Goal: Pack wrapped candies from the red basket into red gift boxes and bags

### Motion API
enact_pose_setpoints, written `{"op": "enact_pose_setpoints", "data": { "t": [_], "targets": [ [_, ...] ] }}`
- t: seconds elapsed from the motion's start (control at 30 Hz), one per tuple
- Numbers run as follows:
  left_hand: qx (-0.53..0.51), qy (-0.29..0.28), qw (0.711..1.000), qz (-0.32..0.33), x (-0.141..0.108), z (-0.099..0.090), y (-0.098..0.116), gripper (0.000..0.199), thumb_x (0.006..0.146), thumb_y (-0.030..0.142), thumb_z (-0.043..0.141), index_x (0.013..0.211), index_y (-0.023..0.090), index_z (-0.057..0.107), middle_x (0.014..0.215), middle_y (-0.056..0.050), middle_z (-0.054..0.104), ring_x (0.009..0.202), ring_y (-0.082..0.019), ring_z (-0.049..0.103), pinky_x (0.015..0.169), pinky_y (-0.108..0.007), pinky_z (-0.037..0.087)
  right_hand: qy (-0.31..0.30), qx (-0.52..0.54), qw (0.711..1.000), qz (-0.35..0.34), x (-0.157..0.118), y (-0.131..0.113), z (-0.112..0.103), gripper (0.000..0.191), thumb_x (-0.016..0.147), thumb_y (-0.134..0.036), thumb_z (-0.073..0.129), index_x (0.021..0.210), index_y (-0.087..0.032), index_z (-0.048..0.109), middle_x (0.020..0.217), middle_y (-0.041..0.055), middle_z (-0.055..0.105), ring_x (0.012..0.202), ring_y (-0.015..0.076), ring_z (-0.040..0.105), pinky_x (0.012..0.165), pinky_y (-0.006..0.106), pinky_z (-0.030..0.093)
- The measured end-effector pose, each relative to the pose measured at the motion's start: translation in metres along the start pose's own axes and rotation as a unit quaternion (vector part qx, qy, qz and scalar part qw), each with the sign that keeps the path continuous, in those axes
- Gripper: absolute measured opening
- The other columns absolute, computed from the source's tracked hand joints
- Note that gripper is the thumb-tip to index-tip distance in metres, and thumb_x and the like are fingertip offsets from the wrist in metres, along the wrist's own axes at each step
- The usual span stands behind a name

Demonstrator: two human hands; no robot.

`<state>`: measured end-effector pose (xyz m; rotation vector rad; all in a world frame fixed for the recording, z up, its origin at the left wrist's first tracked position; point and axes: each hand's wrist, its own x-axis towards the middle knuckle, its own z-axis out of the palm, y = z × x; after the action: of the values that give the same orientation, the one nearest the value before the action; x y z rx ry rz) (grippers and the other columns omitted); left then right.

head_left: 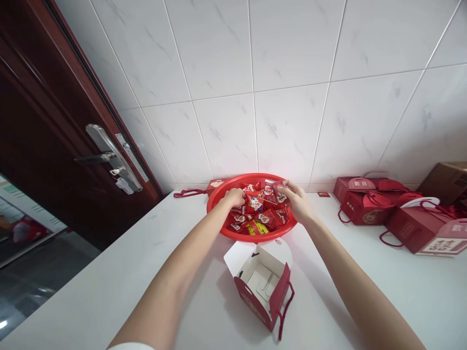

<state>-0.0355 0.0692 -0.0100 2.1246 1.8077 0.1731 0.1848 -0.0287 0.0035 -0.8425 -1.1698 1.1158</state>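
Note:
A red plastic basket [212, 206] full of small wrapped snack packets stands against the tiled wall. Inside its left part, my left hand [235, 197] has its fingers curled among the packets; what they grip is hidden. My right hand [296, 198], at the basket's right rim, pinches a red snack packet [279, 189]. A yellow packet [257, 227] lies near the front of the basket, and a red one with a colourful print [254, 202] sits between my hands. In front of the basket, between my forearms, an open red gift box [260, 291] shows its bare white inside.
Several closed red gift boxes [368, 206] with cord handles stand at the right, with a brown carton [445, 182] behind. Another red box [215, 184] is partly behind the basket. A small red card [323, 194] lies by the wall. At left is a dark door [54, 112] with keys.

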Motion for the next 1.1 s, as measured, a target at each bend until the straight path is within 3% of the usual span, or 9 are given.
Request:
{"op": "enact_pose_setpoints", "data": {
  "t": [0.13, 0.33, 0.5, 0.63, 0.8, 0.87, 0.93, 1.0, 1.1],
  "targets": [
    [0.034, -0.015, 0.999, 0.036, -0.004, 0.001, 0.011, 0.021, 0.096, 0.032, 0.064, 0.11, 0.017, 0.066, 0.119, -0.008, 0.065, 0.109, -0.022, 0.063, 0.095, -0.044, 0.053, -0.004, 0.008, 1.0, 0.001, -0.001, 0.001, 0.0, 0.031, 0.068, -0.046, 0.076, 0.071, -0.024, 0.054, 0.076, -0.0015, 0.063, 0.071, 0.0179, 0.055, 0.063, 0.03, 0.043],
    [0.021, -0.037, 0.997, 0.066, -0.004, 0.009, 0.019, 0.017, 0.095, 0.031, 0.065, 0.103, 0.016, 0.067, 0.112, -0.007, 0.067, 0.103, -0.02, 0.064, 0.092, -0.042, 0.053, -0.012, 0.005, 1.0, 0.004, -0.001, 0.003, 0.0, 0.032, 0.069, -0.048, 0.076, 0.074, -0.025, 0.054, 0.076, -0.0015, 0.063, 0.071, 0.0189, 0.056, 0.066, 0.031, 0.045],
    [-0.063, -0.031, 0.994, 0.083, -0.007, 0.001, 0.017, 0.018, 0.093, 0.032, 0.066, 0.085, 0.016, 0.066, 0.087, -0.003, 0.068, 0.08, -0.016, 0.065, 0.077, -0.033, 0.054, -0.019, 0.027, 0.999, 0.005, -0.001, 0.002, 0.0, 0.031, 0.068, -0.046, 0.077, 0.073, -0.024, 0.056, 0.074, -0.0015, 0.062, 0.073, 0.019, 0.056, 0.067, 0.031, 0.045],
    [-0.181, 0.019, 0.974, 0.132, -0.021, -0.017, 0.014, 0.026, 0.087, 0.039, 0.062, 0.072, 0.018, 0.062, 0.073, -0.001, 0.067, 0.073, -0.018, 0.064, 0.067, -0.029, 0.048, -0.026, 0.044, 0.999, 0.013, 0.0, -0.002, 0.0, 0.03, 0.068, -0.046, 0.078, 0.074, -0.023, 0.06, 0.078, -0.0002, 0.062, 0.074, 0.0186, 0.056, 0.063, 0.029, 0.043],
    [-0.302, 0.044, 0.933, 0.192, -0.07, -0.033, 0.014, 0.035, 0.081, 0.05, 0.062, 0.094, 0.018, 0.069, 0.096, -0.006, 0.073, 0.09, -0.022, 0.067, 0.077, -0.031, 0.051, -0.03, 0.054, 0.998, 0.017, -0.003, -0.019, 0.002, 0.029, 0.068, -0.045, 0.078, 0.074, -0.023, 0.062, 0.077, -0.0008, 0.06, 0.071, 0.0167, 0.053, 0.058, 0.027, 0.039],
    [-0.367, 0.011, 0.903, 0.22, -0.098, -0.036, 0.016, 0.039, 0.078, 0.046, 0.07, 0.103, 0.017, 0.07, 0.103, -0.008, 0.074, 0.095, -0.023, 0.068, 0.08, -0.032, 0.053, -0.035, 0.048, 0.998, 0.002, -0.006, -0.028, 0.003, 0.028, 0.068, -0.045, 0.078, 0.073, -0.022, 0.062, 0.076, -0.001, 0.06, 0.069, 0.0161, 0.052, 0.058, 0.027, 0.038],
    [-0.387, -0.069, 0.886, 0.245, -0.127, -0.037, 0.021, 0.036, 0.077, 0.038, 0.075, 0.106, 0.018, 0.071, 0.103, -0.009, 0.074, 0.094, -0.023, 0.069, 0.08, -0.032, 0.054, -0.049, 0.028, 0.998, -0.025, -0.011, -0.036, 0.003, 0.027, 0.07, -0.044, 0.076, 0.074, -0.022, 0.062, 0.076, -0.0009, 0.059, 0.07, 0.0156, 0.051, 0.061, 0.027, 0.039],
    [-0.341, -0.137, 0.889, 0.275, -0.15, -0.04, 0.028, 0.035, 0.079, 0.031, 0.075, 0.111, 0.018, 0.071, 0.102, -0.008, 0.075, 0.094, -0.022, 0.069, 0.082, -0.032, 0.054, -0.077, -0.003, 0.996, -0.048, -0.017, -0.045, 0.004, 0.025, 0.075, -0.043, 0.074, 0.078, -0.021, 0.062, 0.078, -0.0007, 0.06, 0.073, 0.0153, 0.052, 0.064, 0.027, 0.04],
    [-0.222, -0.114, 0.922, 0.295, -0.175, -0.045, 0.037, 0.029, 0.083, 0.026, 0.068, 0.11, 0.018, 0.072, 0.106, -0.006, 0.074, 0.098, -0.021, 0.067, 0.085, -0.031, 0.052, -0.142, -0.057, 0.985, -0.073, -0.029, -0.06, 0.007, 0.023, 0.081, -0.04, 0.07, 0.083, -0.02, 0.061, 0.081, -0.0005, 0.061, 0.075, 0.0144, 0.052, 0.068, 0.026, 0.041]
  ]
}}
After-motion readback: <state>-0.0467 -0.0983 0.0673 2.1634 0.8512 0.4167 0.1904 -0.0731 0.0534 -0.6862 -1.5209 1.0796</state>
